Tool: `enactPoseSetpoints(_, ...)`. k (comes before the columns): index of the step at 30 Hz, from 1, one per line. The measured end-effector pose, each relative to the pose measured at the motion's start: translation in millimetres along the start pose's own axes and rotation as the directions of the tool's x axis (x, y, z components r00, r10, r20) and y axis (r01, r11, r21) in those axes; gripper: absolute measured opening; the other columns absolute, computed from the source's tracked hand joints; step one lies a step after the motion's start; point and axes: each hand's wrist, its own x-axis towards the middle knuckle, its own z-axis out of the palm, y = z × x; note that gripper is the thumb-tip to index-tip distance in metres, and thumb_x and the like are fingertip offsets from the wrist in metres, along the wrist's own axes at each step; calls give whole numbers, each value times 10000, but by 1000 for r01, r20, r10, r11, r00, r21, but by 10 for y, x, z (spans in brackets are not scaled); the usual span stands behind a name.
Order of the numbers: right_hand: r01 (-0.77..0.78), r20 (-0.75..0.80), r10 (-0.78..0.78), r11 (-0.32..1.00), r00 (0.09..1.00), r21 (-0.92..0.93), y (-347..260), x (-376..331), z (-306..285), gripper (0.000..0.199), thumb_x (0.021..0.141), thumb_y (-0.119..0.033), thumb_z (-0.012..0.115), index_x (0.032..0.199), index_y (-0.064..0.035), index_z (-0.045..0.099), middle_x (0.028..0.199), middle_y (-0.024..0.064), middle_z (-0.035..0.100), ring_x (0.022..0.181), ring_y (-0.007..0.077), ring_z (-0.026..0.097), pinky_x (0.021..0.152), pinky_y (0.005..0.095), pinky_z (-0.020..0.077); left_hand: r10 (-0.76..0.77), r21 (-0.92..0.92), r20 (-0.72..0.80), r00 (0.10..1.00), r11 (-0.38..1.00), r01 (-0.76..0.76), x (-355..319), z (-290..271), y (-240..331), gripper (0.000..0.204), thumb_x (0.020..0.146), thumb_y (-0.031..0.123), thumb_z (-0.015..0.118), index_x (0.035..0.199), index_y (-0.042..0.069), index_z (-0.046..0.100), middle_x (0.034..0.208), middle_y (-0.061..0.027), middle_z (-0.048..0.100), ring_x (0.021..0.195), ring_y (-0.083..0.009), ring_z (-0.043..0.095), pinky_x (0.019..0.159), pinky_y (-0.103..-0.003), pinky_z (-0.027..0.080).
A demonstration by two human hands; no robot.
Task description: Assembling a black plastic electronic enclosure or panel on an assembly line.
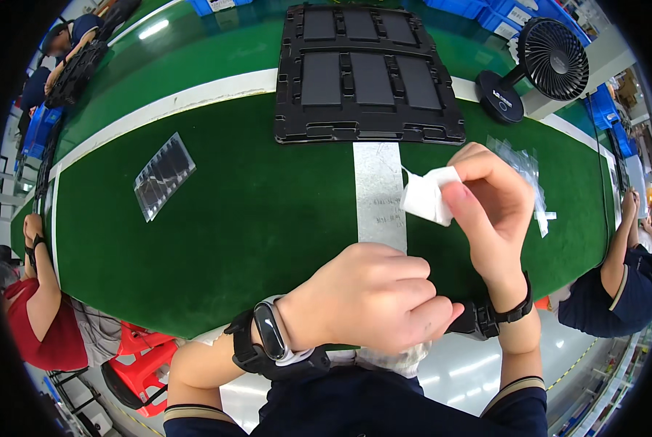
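Observation:
A folded white wipe (429, 197) is pinched between the thumb and fingers of my right hand (492, 193), raised over the green mat (217, 247). My left hand (373, 295) is curled closed in front of me, knuckles up, its fingertips close to the black strap device (479, 319) on my right wrist. Whether anything is inside those curled fingers is hidden. Beyond my hands stands a black plastic tray (370, 133) holding several flat dark-grey panels (373, 79). On the left of the mat lies a clear film sheet (164, 177) with dark sections.
Clear plastic strips (519, 167) lie to the right, partly behind my right hand. A black desk fan (555, 58) stands at the back right. Blue bins (486, 18) line the far edge. People sit at both sides; a red stool (140, 371) is at lower left.

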Motion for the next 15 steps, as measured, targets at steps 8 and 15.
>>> enactPoseSetpoints(8,175,9,-175,983,985,-63,-4,6,-49,79,683,27,653,717,10,584,675,56,576,616,125,482,587,243,379,-139,-15,56,989,990,140,38,-16,4,399,671,105,707,456,120,370,410,24,333,323,-135,342,311,-262,240)
enactPoseSetpoints(15,259,23,-258,957,966,-131,-28,27,-48,90,638,39,663,698,7,603,645,55,586,571,129,501,554,246,374,-143,-4,64,988,990,143,27,-23,-10,371,671,103,704,462,117,398,418,27,365,328,-134,365,310,-259,266)
